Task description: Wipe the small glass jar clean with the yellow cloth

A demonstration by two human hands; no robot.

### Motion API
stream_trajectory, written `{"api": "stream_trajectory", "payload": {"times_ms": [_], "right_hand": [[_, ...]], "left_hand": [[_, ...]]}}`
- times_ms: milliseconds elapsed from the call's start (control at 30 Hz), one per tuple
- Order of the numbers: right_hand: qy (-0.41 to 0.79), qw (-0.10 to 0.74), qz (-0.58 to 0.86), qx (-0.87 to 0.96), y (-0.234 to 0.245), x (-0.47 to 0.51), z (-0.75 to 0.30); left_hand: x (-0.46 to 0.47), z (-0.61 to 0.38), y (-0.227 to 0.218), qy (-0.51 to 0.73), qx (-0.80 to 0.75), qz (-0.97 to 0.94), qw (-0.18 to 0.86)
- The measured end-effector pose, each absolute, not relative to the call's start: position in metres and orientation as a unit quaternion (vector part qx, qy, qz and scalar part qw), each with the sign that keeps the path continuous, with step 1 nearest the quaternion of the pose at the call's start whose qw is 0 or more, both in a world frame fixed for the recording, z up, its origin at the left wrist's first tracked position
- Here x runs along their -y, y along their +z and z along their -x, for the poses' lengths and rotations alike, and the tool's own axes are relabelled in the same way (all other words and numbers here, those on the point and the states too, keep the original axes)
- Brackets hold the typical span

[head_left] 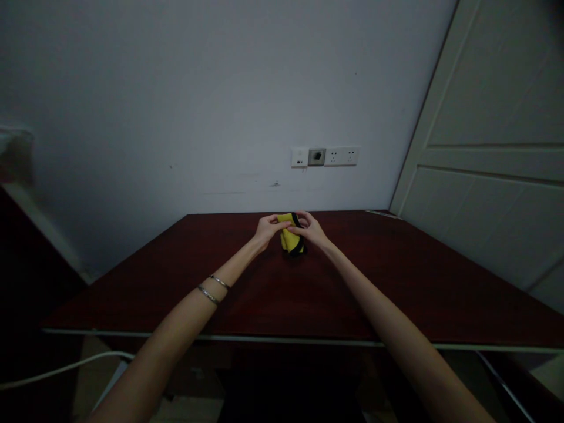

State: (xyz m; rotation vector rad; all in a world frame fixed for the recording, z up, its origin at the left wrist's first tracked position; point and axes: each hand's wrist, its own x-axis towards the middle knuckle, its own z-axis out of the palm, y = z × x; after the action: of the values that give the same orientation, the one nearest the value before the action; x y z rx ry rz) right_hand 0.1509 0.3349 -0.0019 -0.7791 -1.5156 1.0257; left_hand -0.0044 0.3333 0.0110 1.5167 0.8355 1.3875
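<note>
A folded yellow cloth [291, 241] with black edging is held up just over the dark red table, near its far side. My left hand [267, 227] pinches the cloth's upper left part between thumb and fingers. On the other side, my right hand [312, 230] grips its upper right part by the black edge. The cloth's lower end hangs close to the tabletop; whether it touches cannot be made out. Two silver bangles circle my left forearm.
The dark red table [282, 305] has a pale front edge and meets a white wall behind. Sockets and switches [325, 157] sit on that wall. A white panelled door [493, 153] stands at the right. A white cable [66, 368] runs at the lower left.
</note>
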Motion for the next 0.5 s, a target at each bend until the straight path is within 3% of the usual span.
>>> {"api": "stream_trajectory", "payload": {"times_ms": [133,267,367,500], "right_hand": [[0.456,0.522,0.335,0.638,-0.011,-0.338,-0.161],[0.402,0.585,0.365,0.602,-0.032,-0.354,-0.177],[0.35,0.572,0.399,0.625,-0.049,-0.361,-0.183],[0.381,0.486,0.408,0.673,-0.066,-0.361,-0.18]], "left_hand": [[-0.342,0.023,0.017,0.595,-0.356,-0.571,0.44],[-0.36,0.047,0.022,0.588,-0.372,-0.589,0.412],[-0.372,0.06,0.022,0.532,-0.415,-0.674,0.3],[-0.374,0.065,0.02,0.35,-0.436,-0.818,0.133]]}}
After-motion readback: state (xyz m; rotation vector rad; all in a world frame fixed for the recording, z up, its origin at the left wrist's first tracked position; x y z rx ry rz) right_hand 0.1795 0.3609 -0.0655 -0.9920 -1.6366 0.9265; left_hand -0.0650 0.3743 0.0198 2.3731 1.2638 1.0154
